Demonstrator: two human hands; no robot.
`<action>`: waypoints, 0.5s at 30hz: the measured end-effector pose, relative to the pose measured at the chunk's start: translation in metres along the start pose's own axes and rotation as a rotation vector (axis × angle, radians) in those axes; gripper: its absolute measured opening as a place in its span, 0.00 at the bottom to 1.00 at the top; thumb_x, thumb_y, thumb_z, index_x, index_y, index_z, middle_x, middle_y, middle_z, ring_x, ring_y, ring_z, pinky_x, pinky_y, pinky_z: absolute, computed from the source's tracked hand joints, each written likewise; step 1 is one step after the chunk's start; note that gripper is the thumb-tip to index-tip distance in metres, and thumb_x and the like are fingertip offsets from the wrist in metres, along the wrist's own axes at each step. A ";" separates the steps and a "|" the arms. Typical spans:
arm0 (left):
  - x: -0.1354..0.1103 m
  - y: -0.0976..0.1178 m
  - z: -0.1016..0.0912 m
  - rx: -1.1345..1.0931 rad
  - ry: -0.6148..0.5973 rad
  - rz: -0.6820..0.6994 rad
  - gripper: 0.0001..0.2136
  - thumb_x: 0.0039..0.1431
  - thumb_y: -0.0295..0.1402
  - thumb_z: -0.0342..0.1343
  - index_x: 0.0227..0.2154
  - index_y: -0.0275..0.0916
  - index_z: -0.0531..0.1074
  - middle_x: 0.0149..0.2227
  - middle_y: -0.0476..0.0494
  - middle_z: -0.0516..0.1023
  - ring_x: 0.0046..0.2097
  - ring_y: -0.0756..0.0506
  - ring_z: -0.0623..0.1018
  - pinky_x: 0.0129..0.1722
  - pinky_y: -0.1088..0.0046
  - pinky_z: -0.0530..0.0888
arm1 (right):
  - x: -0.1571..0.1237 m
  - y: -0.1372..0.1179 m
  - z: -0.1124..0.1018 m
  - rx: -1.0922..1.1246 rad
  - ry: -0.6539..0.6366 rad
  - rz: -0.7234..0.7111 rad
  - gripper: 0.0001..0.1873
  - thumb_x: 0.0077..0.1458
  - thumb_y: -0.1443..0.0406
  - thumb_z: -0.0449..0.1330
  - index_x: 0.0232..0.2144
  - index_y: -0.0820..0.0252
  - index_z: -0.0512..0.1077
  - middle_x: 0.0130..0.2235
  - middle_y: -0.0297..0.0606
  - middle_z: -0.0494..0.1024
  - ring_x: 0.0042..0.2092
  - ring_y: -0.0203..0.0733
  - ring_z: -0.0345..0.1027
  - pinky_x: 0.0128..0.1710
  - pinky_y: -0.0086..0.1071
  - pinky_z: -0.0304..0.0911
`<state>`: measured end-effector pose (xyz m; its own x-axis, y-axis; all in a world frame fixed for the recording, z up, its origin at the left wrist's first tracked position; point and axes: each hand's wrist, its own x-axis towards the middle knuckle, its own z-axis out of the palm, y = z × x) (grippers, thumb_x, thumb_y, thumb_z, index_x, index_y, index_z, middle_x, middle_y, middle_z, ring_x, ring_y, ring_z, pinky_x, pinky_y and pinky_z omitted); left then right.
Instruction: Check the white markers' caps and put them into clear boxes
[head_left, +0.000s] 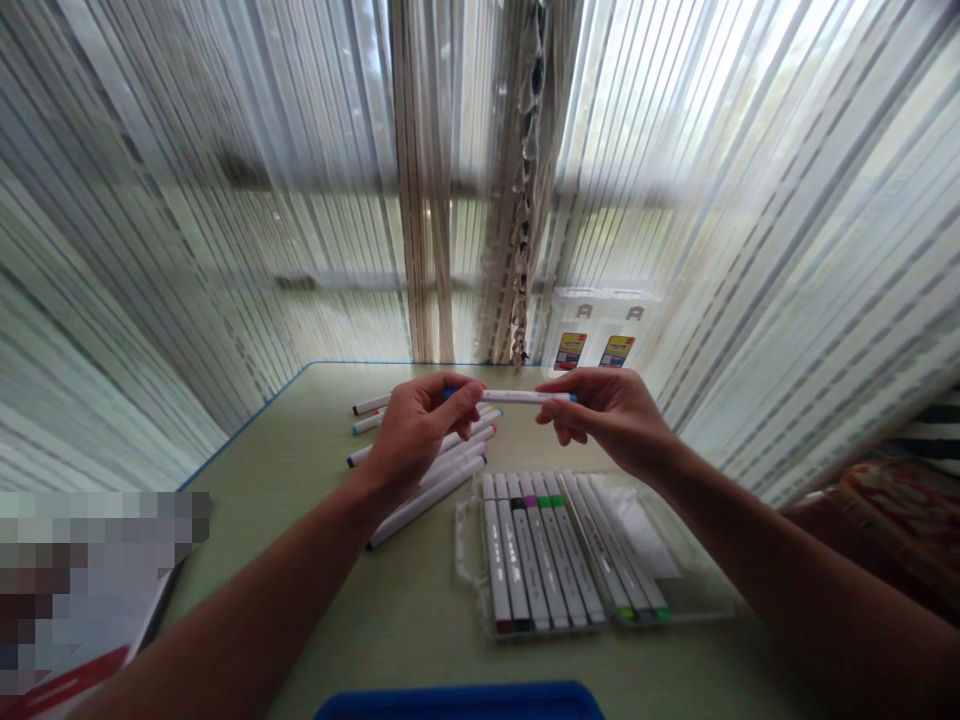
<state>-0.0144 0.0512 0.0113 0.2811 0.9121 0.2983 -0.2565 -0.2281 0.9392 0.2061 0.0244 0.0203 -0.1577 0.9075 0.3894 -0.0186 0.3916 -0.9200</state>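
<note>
Two bare hands hold one slim white marker pen with blue ends [517, 396] level above the far part of a pale green desk with a blue edge [262, 430]. The left hand [420, 420] has its grip closed on the pen's left end, thumb and fingers pinching and partly covering it; the right hand [606, 405] has its grip pinched near the other end, blue tip showing past the thumb. Several loose white markers with coloured ends [435, 498] lie slantwise on the desk, partly hidden behind the left hand and wrist. Nearer the person, below the held pen, sits an open clear plastic case [469, 560] with a row of white markers with dark, purple and green caps [536, 560]; more lie tilted in its right part, beside a whitish sheet [649, 535]. Translucent plastic packaging with yellow labels [600, 310] stands at the back before striped sheer curtains [225, 250]. A blue plastic edge [457, 703] shows nearest the person.
</note>
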 end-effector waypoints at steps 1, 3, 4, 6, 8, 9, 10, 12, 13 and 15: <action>0.000 -0.001 0.000 0.016 -0.004 0.007 0.09 0.54 0.34 0.66 0.32 0.32 0.78 0.23 0.48 0.76 0.23 0.54 0.71 0.24 0.79 0.68 | 0.001 0.001 0.000 -0.004 0.018 -0.002 0.10 0.47 0.64 0.72 0.34 0.62 0.82 0.26 0.38 0.82 0.20 0.30 0.68 0.16 0.23 0.59; 0.000 -0.001 0.001 0.034 -0.010 0.018 0.10 0.53 0.34 0.67 0.33 0.32 0.78 0.25 0.47 0.78 0.23 0.54 0.72 0.24 0.78 0.69 | 0.002 0.003 -0.001 -0.011 0.042 -0.004 0.10 0.47 0.63 0.72 0.33 0.62 0.82 0.25 0.38 0.81 0.20 0.30 0.68 0.15 0.22 0.57; 0.000 -0.002 0.001 0.037 -0.013 0.021 0.10 0.53 0.34 0.67 0.33 0.32 0.78 0.25 0.46 0.79 0.23 0.54 0.73 0.24 0.78 0.70 | 0.003 0.003 -0.002 -0.012 0.049 -0.005 0.10 0.48 0.63 0.72 0.34 0.62 0.81 0.25 0.38 0.81 0.20 0.30 0.68 0.15 0.22 0.57; -0.001 -0.001 0.001 0.040 -0.017 0.028 0.11 0.53 0.34 0.68 0.34 0.32 0.78 0.26 0.45 0.80 0.23 0.54 0.73 0.24 0.77 0.70 | 0.004 0.005 -0.003 -0.006 0.060 -0.008 0.10 0.49 0.62 0.72 0.34 0.61 0.81 0.25 0.38 0.81 0.19 0.30 0.68 0.15 0.22 0.56; -0.001 -0.001 0.001 0.038 -0.020 0.028 0.11 0.53 0.34 0.67 0.35 0.31 0.79 0.27 0.44 0.81 0.23 0.54 0.73 0.25 0.77 0.71 | 0.004 0.006 -0.004 0.013 0.070 -0.007 0.10 0.49 0.62 0.72 0.34 0.61 0.81 0.25 0.38 0.81 0.19 0.30 0.67 0.15 0.22 0.56; -0.002 0.000 0.002 0.034 -0.025 0.023 0.11 0.54 0.34 0.67 0.36 0.31 0.79 0.28 0.43 0.81 0.23 0.54 0.73 0.25 0.77 0.72 | 0.005 0.007 -0.005 0.028 0.075 -0.004 0.10 0.49 0.63 0.72 0.34 0.61 0.81 0.25 0.38 0.81 0.19 0.30 0.67 0.15 0.22 0.56; -0.002 0.000 0.002 0.028 -0.030 0.017 0.12 0.55 0.34 0.66 0.37 0.30 0.79 0.28 0.43 0.82 0.23 0.54 0.73 0.25 0.77 0.72 | 0.005 0.007 -0.005 0.046 0.080 0.001 0.09 0.49 0.63 0.72 0.33 0.61 0.81 0.25 0.38 0.81 0.19 0.30 0.67 0.15 0.22 0.56; -0.002 0.002 0.002 0.012 -0.042 0.003 0.12 0.56 0.34 0.65 0.39 0.30 0.79 0.30 0.41 0.83 0.23 0.54 0.74 0.26 0.76 0.73 | 0.006 0.006 -0.005 0.086 0.091 0.015 0.09 0.49 0.63 0.72 0.33 0.61 0.81 0.25 0.38 0.81 0.19 0.30 0.67 0.15 0.22 0.56; -0.003 0.002 0.003 0.001 -0.045 -0.003 0.13 0.56 0.34 0.65 0.40 0.30 0.79 0.31 0.40 0.83 0.23 0.54 0.74 0.27 0.76 0.74 | 0.007 0.006 -0.006 0.106 0.098 0.023 0.08 0.49 0.63 0.72 0.32 0.61 0.82 0.25 0.38 0.81 0.19 0.30 0.67 0.15 0.22 0.55; -0.003 0.004 0.003 -0.025 -0.043 -0.016 0.13 0.56 0.33 0.65 0.42 0.30 0.79 0.32 0.39 0.83 0.23 0.54 0.75 0.28 0.76 0.74 | 0.008 0.005 -0.007 0.147 0.110 0.043 0.08 0.49 0.63 0.71 0.32 0.62 0.82 0.25 0.38 0.81 0.19 0.29 0.67 0.15 0.22 0.56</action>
<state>-0.0133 0.0467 0.0146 0.3250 0.9000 0.2906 -0.2746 -0.2043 0.9396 0.2113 0.0344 0.0191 -0.0524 0.9372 0.3449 -0.1592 0.3331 -0.9294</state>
